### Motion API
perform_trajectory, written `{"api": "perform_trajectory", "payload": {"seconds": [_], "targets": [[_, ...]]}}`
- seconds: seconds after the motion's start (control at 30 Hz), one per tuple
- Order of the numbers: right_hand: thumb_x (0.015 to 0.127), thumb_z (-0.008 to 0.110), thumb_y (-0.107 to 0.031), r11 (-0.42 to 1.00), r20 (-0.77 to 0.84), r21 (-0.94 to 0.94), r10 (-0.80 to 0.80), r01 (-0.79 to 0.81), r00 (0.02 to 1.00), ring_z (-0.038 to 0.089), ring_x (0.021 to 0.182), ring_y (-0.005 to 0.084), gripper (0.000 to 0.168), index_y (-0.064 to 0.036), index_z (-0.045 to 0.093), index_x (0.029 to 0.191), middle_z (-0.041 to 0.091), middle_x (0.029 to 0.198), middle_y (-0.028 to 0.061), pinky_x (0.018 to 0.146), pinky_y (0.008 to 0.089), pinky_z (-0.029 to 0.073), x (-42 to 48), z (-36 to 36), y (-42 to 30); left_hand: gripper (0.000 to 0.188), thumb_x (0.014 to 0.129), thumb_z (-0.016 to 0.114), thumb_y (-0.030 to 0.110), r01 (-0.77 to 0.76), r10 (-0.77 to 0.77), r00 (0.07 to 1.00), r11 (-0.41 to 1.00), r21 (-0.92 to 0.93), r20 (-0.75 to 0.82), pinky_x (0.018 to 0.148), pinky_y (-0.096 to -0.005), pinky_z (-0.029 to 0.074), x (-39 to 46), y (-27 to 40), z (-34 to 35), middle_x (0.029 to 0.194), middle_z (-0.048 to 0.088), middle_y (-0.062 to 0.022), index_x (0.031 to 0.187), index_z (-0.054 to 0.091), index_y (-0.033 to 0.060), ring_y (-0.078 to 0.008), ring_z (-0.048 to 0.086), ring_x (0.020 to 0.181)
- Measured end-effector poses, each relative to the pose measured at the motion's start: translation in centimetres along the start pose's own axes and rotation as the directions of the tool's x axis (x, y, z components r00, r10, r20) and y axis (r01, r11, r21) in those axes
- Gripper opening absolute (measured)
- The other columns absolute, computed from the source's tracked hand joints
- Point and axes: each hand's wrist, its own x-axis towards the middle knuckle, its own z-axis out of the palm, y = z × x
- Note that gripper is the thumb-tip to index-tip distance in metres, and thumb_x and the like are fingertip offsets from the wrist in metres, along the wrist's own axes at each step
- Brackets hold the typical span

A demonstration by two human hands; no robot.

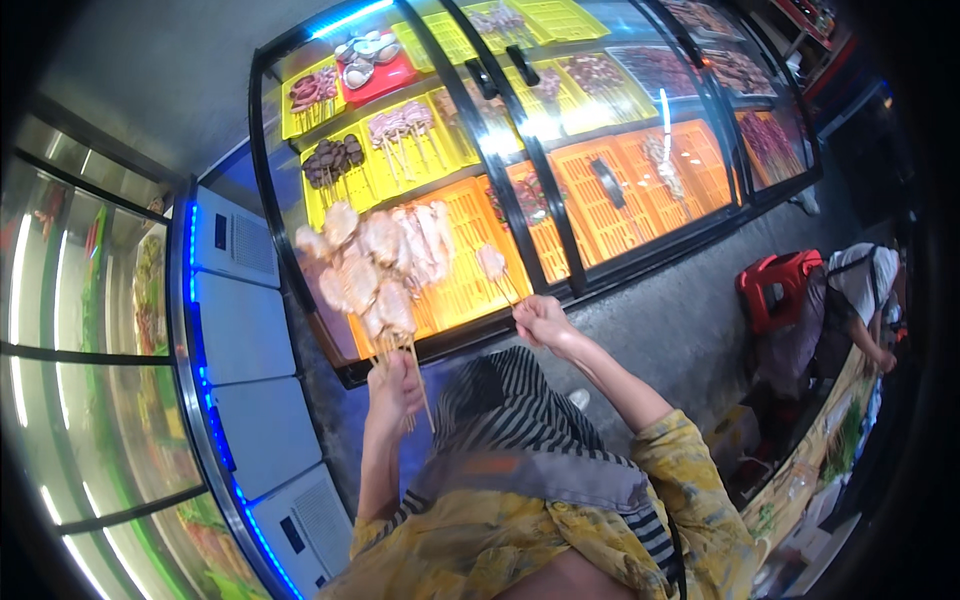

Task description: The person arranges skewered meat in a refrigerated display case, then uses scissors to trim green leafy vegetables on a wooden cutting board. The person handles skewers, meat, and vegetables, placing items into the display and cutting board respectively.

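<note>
My left hand (395,386) is closed around the sticks of a bunch of raw chicken wing skewers (367,274), meat end up. In my right hand (541,322) are the sticks of a smaller skewer of raw meat (491,262), held over an orange plastic basket (465,225) in the display case. More pale skewers (424,240) lie in that basket, partly behind the bunch. Dark round skewers (334,160) and pink meat skewers (403,124) rest in yellow baskets farther back.
The black-framed display case (465,330) has sliding glass doors with dark handles (523,65). A lit glass-door cabinet (97,360) stands left. To the right are a red plastic stool (776,289), another person (862,300) and a wooden table (795,442) with greens.
</note>
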Motion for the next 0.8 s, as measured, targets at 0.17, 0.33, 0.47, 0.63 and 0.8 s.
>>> {"api": "perform_trajectory", "payload": {"seconds": [0.17, 0.33, 0.47, 0.63, 0.8], "targets": [[0.085, 0.049, -0.009, 0.998, -0.185, -0.057, -0.016, 0.006, 0.983, 0.038, 0.034, 0.0089, 0.016, -0.003, 0.049, 0.070, 0.051, 0.052, 0.0042, 0.030, 0.0234, 0.028, 12.3, 2.9, 1.6, 0.034, 0.091, 0.037, 0.039, 0.019, -0.032, 0.991, 0.995, -0.100, -0.133, 0.030, -0.0176, 0.019, 0.8, -0.8, -4.3, 0.049, 0.027, 0.0060, 0.074, 0.041, 0.0094, -0.0031, 0.025, 0.036], [0.082, 0.055, -0.011, 0.995, -0.257, 0.093, -0.002, 0.027, 0.966, 0.040, 0.033, 0.0104, 0.017, -0.003, 0.052, 0.067, 0.051, 0.051, 0.0051, 0.029, 0.0237, 0.029, 19.5, 2.1, 5.9, 0.031, 0.092, 0.037, 0.037, 0.156, -0.179, 0.968, 0.978, -0.138, -0.176, 0.031, -0.0175, 0.020, 3.9, -3.3, -4.6, 0.049, 0.029, 0.0058, 0.077, 0.043, 0.0110, -0.0039, 0.028, 0.037], [0.079, 0.059, -0.022, 0.960, -0.376, -0.271, -0.036, -0.073, 0.926, 0.051, 0.037, 0.0232, 0.026, 0.000, 0.050, 0.068, 0.054, 0.058, 0.0132, 0.034, 0.0353, 0.039, 21.1, 0.1, 9.6, 0.028, 0.091, 0.039, 0.038, 0.279, -0.290, 0.957, 0.943, -0.182, -0.033, 0.032, -0.0170, 0.021, 7.6, -5.1, -2.7, 0.050, 0.029, 0.0066, 0.080, 0.043, 0.0121, -0.0029, 0.028, 0.038], [0.087, 0.045, -0.029, 0.708, -0.177, -0.677, -0.419, 0.199, 0.891, 0.057, 0.068, 0.0342, 0.037, 0.006, 0.056, 0.083, 0.057, 0.067, 0.0217, 0.058, 0.0381, 0.043, 15.1, 2.0, 6.4, 0.031, 0.091, 0.038, 0.040, 0.329, -0.308, 0.943, 0.919, -0.215, 0.126, 0.033, -0.0175, 0.021, 14.7, -9.9, -0.3, 0.052, 0.029, 0.0064, 0.079, 0.042, 0.0115, -0.0034, 0.027, 0.039], [0.090, 0.043, -0.037, 0.998, -0.100, 0.059, -0.009, 0.015, 0.995, 0.050, 0.066, 0.0075, 0.044, 0.003, 0.058, 0.081, 0.058, 0.070, 0.0034, 0.058, 0.0231, 0.042, 9.5, 3.0, 5.0, 0.035, 0.090, 0.037, 0.043, 0.345, -0.303, 0.925, 0.923, -0.170, 0.229, 0.033, -0.0183, 0.022, 19.8, -10.6, 3.4, 0.052, 0.033, 0.0053, 0.075, 0.043, 0.0117, -0.0038, 0.027, 0.038]]}}
